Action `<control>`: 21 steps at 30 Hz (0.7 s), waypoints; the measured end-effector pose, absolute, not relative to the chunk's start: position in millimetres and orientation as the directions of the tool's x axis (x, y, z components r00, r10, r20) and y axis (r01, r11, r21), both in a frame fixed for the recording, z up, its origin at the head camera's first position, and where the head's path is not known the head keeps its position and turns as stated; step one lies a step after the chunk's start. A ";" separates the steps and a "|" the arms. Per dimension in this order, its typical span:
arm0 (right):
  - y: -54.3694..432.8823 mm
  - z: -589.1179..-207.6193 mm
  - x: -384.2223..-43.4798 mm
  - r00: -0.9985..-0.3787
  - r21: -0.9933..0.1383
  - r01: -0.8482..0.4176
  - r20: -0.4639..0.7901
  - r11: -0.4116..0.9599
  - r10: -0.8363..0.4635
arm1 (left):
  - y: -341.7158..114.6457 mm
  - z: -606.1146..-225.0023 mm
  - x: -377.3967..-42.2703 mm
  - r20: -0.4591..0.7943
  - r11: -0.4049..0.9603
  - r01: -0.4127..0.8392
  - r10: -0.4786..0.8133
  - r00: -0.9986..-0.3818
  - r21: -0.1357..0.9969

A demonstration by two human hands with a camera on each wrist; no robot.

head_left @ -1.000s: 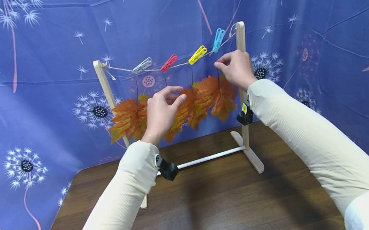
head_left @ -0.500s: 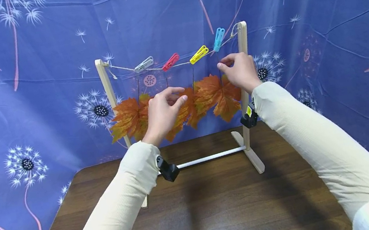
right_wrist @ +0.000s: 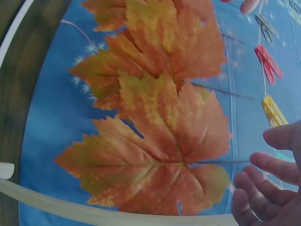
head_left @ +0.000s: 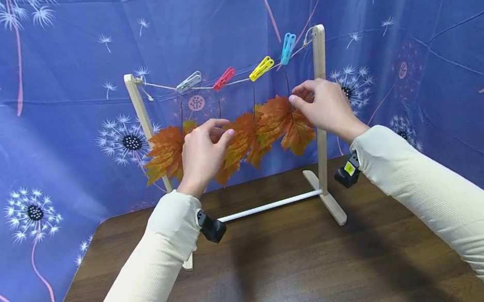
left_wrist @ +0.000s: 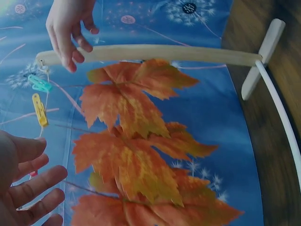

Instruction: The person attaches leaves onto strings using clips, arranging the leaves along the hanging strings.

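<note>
Orange maple leaves [head_left: 292, 125] hang by dark stems from a string [head_left: 238, 82] fitted with a grey clothespin [head_left: 189, 81], a red one, a yellow clothespin [head_left: 261, 68] and a blue clothespin [head_left: 288, 48]. My right hand [head_left: 324, 104] is beside the rightmost leaf, just below the blue clothespin. In the right wrist view its relaxed fingers [right_wrist: 270, 162] are near that leaf's stem, with no visible grip. My left hand [head_left: 202, 154] hovers before the left leaves, partly hiding them. Its fingers [left_wrist: 40, 188] are spread and hold nothing.
Two wooden posts [head_left: 318, 56] carry the string, and a white rod [head_left: 273, 205] joins them low down. The rack stands on a dark wooden table [head_left: 288, 269]. Behind it hangs a blue dandelion-print cloth [head_left: 212, 14].
My right hand has let go of the rightmost leaf's stem and dropped down, slightly to the right. My left hand has shifted a little left. The leaves still hang in place.
</note>
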State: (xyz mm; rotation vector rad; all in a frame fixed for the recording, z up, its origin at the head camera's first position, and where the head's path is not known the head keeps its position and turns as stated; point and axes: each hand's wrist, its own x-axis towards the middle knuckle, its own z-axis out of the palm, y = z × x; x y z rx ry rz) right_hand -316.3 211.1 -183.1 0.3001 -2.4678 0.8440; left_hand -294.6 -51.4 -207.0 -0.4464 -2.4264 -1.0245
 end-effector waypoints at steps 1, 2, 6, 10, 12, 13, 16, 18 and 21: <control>211.1 -185.7 -314.0 -0.849 -0.499 -0.363 0.524 0.787 -0.059 | -53.6 -208.3 -294.3 0.534 0.678 0.457 0.112 -0.838 0.576; 211.2 -188.5 -311.8 -0.854 -0.492 -0.365 0.515 0.791 -0.074 | -55.8 -209.7 -293.7 0.534 0.690 0.452 0.112 -0.838 0.565; 212.4 -201.5 -304.4 -0.869 -0.460 -0.361 0.482 0.811 -0.114 | -64.2 -217.2 -292.1 0.527 0.748 0.425 0.118 -0.842 0.510; 213.7 -215.4 -300.0 -0.862 -0.397 -0.365 0.485 0.842 -0.146 | -72.3 -226.5 -290.7 0.518 0.797 0.400 0.130 -0.846 0.453; 213.2 -221.6 -298.0 -0.859 -0.366 -0.370 0.486 0.854 -0.164 | -75.9 -232.0 -289.9 0.513 0.816 0.391 0.137 -0.847 0.427; 212.7 -224.8 -297.3 -0.856 -0.351 -0.371 0.488 0.860 -0.170 | -77.3 -234.9 -289.0 0.510 0.824 0.388 0.143 -0.848 0.413; 210.2 -234.3 -294.2 -0.855 -0.324 -0.376 0.483 0.868 -0.189 | -80.6 -244.6 -286.4 0.505 0.850 0.379 0.161 -0.848 0.366; 207.9 -241.1 -292.7 -0.854 -0.309 -0.378 0.479 0.873 -0.201 | -81.7 -251.3 -283.9 0.502 0.864 0.373 0.170 -0.848 0.338; 203.8 -250.7 -290.4 -0.855 -0.288 -0.381 0.472 0.878 -0.216 | -82.3 -261.1 -280.5 0.505 0.876 0.369 0.177 -0.845 0.310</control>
